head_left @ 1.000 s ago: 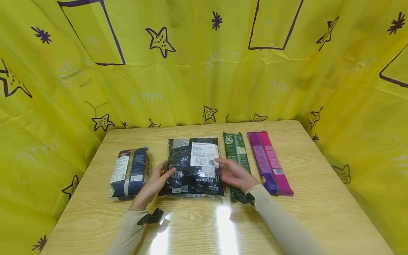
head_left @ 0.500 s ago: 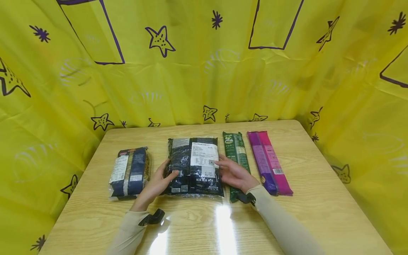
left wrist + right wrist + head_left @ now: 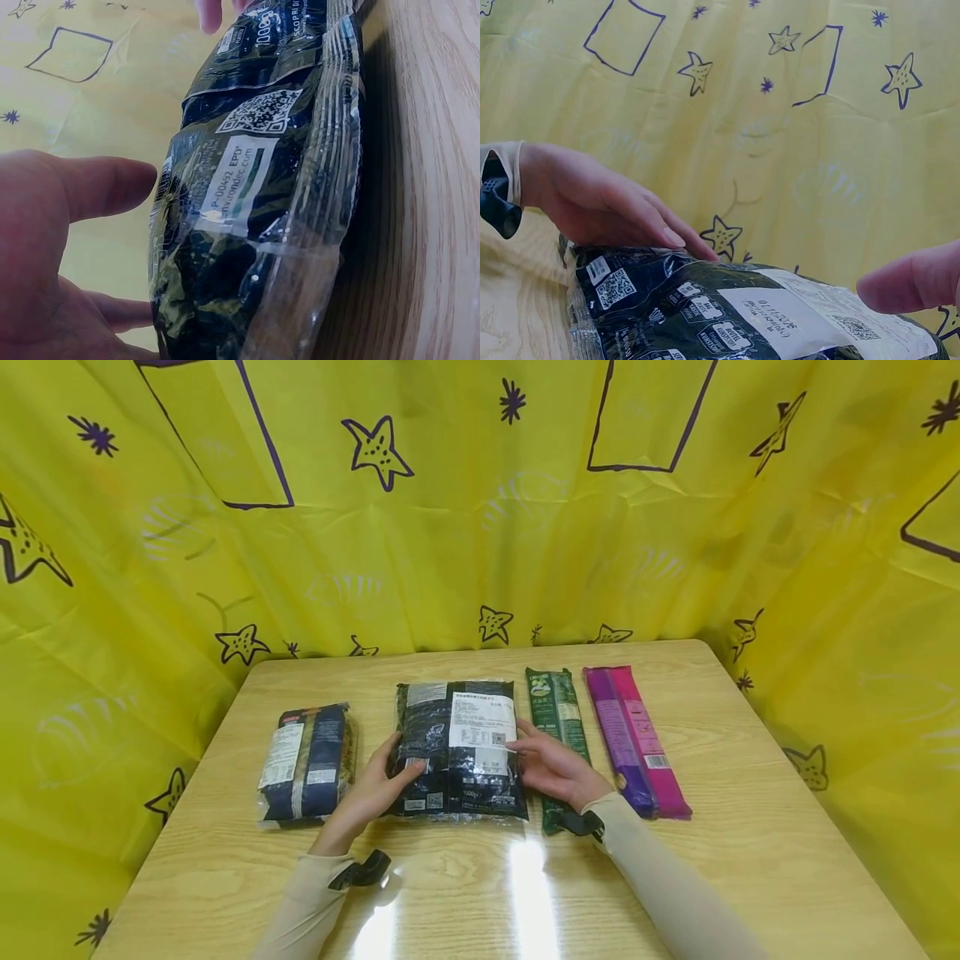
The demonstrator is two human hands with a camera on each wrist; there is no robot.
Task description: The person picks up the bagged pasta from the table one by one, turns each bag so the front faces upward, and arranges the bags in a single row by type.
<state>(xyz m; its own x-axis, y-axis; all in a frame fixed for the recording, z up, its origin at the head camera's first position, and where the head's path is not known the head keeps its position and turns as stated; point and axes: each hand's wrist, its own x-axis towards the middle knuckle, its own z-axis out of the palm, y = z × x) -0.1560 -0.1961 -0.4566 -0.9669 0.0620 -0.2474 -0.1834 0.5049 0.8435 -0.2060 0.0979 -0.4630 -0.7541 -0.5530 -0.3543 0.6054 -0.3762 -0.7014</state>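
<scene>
A dark, plump plastic food bag (image 3: pixel 431 735) marked 1000g lies back side up on the table, a white label across its right half. My left hand (image 3: pixel 378 785) grips its left edge, thumb over the top face and fingers down along the side. On the opposite edge my right hand (image 3: pixel 558 768) holds the bag, with its thumb over the label and its fingers partly hidden beside the bag. In the left wrist view the left thumb (image 3: pixel 120 184) meets the bag's edge. The right thumb (image 3: pixel 911 281) shows above the label in the right wrist view.
A blue pasta bag (image 3: pixel 322 743) lies to the left. Partly under my right forearm and hand is a long green packet (image 3: pixel 555 702), with a pink and purple packet (image 3: pixel 637 735) beyond it. A yellow curtain (image 3: pixel 450 560) surrounds the wooden table (image 3: pixel 750 827).
My left hand has shifted slightly right, its thumb further onto the bag. The right fingers have moved a little along the bag's right edge. The bag stays in place.
</scene>
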